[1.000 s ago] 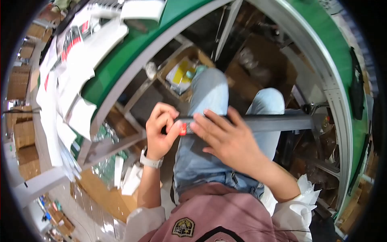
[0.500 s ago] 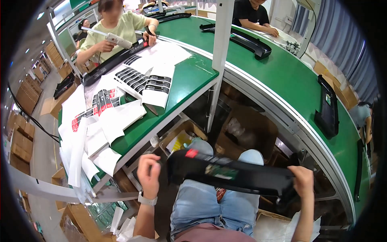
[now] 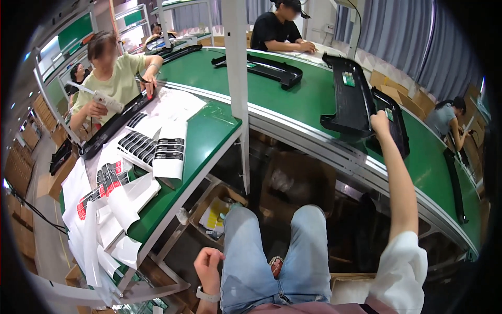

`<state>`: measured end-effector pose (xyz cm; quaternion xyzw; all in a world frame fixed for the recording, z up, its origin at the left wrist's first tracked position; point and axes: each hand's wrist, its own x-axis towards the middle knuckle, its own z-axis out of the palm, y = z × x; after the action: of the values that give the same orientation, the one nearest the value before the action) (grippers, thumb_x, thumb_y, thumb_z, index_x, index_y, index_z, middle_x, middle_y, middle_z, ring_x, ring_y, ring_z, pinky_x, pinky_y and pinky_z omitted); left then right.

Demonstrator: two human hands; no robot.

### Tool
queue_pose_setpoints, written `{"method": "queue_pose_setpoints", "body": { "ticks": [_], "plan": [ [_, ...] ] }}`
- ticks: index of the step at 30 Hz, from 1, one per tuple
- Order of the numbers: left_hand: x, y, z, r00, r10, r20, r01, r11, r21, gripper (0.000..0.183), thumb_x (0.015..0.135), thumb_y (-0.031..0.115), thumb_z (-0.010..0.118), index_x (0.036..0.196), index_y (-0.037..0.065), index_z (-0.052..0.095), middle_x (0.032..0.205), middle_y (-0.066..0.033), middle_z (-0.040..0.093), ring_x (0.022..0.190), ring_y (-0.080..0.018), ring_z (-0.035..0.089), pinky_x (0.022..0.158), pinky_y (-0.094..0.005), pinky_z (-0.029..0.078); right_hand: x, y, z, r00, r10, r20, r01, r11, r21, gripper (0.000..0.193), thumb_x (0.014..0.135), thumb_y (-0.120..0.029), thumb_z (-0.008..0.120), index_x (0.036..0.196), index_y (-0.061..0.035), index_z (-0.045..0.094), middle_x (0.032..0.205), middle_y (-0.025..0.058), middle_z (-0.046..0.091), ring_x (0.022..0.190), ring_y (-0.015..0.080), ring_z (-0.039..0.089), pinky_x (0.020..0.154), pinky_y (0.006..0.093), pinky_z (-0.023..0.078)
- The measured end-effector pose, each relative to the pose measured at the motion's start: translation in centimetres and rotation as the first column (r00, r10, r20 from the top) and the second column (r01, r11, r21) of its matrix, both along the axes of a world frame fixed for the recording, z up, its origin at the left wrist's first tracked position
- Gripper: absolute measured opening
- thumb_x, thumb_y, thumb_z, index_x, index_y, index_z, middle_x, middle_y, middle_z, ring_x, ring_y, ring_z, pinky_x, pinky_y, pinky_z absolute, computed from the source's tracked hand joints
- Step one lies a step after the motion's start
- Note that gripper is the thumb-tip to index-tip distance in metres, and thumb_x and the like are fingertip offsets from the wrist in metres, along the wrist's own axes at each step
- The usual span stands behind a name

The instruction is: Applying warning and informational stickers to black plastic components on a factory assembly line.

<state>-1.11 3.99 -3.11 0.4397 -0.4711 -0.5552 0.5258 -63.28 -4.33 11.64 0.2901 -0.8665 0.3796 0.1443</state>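
Note:
A long black plastic housing (image 3: 342, 102) with a small green circuit board (image 3: 349, 80) in it is at the right-hand belt. My right hand (image 3: 380, 124), arm stretched out, grips its near right corner. Beside it on the belt lies a similar black housing (image 3: 400, 131), partly behind my hand and forearm. My left hand (image 3: 209, 266) hovers by my left thigh with its fingers curled in, and nothing shows in them. A pale watch band sits on that wrist.
Another black housing (image 3: 261, 68) lies farther up the green belt (image 3: 308, 102). Label sheets (image 3: 168, 157) cover the left green table (image 3: 212, 125), where a co-worker holds a glue gun (image 3: 107, 102). A white post (image 3: 238, 78) stands between. An open carton (image 3: 201, 209) sits below.
My right hand has carried the housing from above my lap out to the belt. The left hand has let go of nothing visible and dropped lower. The view has turned right.

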Motion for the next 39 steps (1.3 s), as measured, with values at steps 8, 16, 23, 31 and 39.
{"method": "queue_pose_setpoints", "body": {
  "ticks": [8, 16, 23, 31, 39],
  "plan": [
    [-1.5, -0.1, 3.7, 0.970, -0.242, -0.025, 0.242, 0.970, -0.018, 0.017, 0.095, 0.005, 0.052, 0.081, -0.002, 0.058, 0.082, -0.0099, 0.062, 0.078, -0.0162, 0.060, 0.076, -0.0289, 0.048, -0.7, -6.1, -2.5, 0.833, 0.071, -0.548, 0.052, 0.977, 0.206, 0.039, 0.094, -0.038, 0.056, 0.111, -0.0030, 0.063, 0.110, 0.0160, 0.063, 0.102, 0.0355, 0.063, 0.082, 0.0484, 0.054],
    [-5.9, 1.1, 15.0, 0.398, -0.873, -0.282, 0.723, 0.488, -0.489, 0.051, 0.104, 0.031, 0.038, 0.101, -0.011, 0.067, 0.102, -0.0271, 0.067, 0.104, -0.0355, 0.063, 0.092, -0.0435, 0.048, -8.4, 13.2, 0.2, 0.865, -0.501, -0.009, 0.387, 0.655, 0.649, 0.043, 0.082, -0.026, 0.062, 0.123, -0.0150, 0.066, 0.128, 0.0186, 0.061, 0.116, 0.0441, 0.058, 0.094, 0.0534, 0.050],
    [-9.0, 1.7, 18.2, -0.278, -0.867, -0.414, 0.605, 0.177, -0.777, 0.044, 0.098, 0.029, 0.053, 0.131, 0.000, 0.044, 0.111, -0.0236, 0.065, 0.115, -0.0314, 0.051, 0.086, -0.0495, 0.049, -13.8, 14.6, -4.9, 0.797, -0.079, 0.599, 0.042, 0.996, 0.075, 0.017, 0.076, -0.011, 0.055, 0.083, 0.0031, 0.050, 0.076, 0.0167, 0.057, 0.067, 0.0369, 0.066, 0.049, 0.0501, 0.051],
    [-8.0, 0.2, 19.9, -0.336, -0.909, -0.248, 0.438, 0.083, -0.895, 0.048, 0.098, 0.027, 0.055, 0.135, -0.002, 0.045, 0.112, -0.0199, 0.065, 0.099, -0.0320, 0.063, 0.085, -0.0458, 0.050, -5.2, 23.4, -7.3, 0.675, 0.440, 0.592, 0.042, 0.778, -0.627, 0.016, 0.083, -0.012, 0.057, 0.088, 0.0027, 0.060, 0.084, 0.0139, 0.067, 0.061, 0.0220, 0.064, 0.048, 0.0301, 0.053],
    [-5.1, 0.9, 19.1, 0.216, -0.976, -0.020, 0.534, 0.135, -0.835, 0.061, 0.105, 0.041, 0.032, 0.103, -0.009, 0.067, 0.104, -0.0231, 0.067, 0.088, -0.0358, 0.066, 0.079, -0.0436, 0.052, 6.1, 36.2, -4.1, 0.885, 0.340, 0.319, -0.210, 0.902, -0.378, 0.029, 0.096, -0.008, 0.059, 0.121, 0.0059, 0.059, 0.105, 0.0028, 0.062, 0.093, 0.0100, 0.056, 0.083, 0.0259, 0.043]
  ]
}}
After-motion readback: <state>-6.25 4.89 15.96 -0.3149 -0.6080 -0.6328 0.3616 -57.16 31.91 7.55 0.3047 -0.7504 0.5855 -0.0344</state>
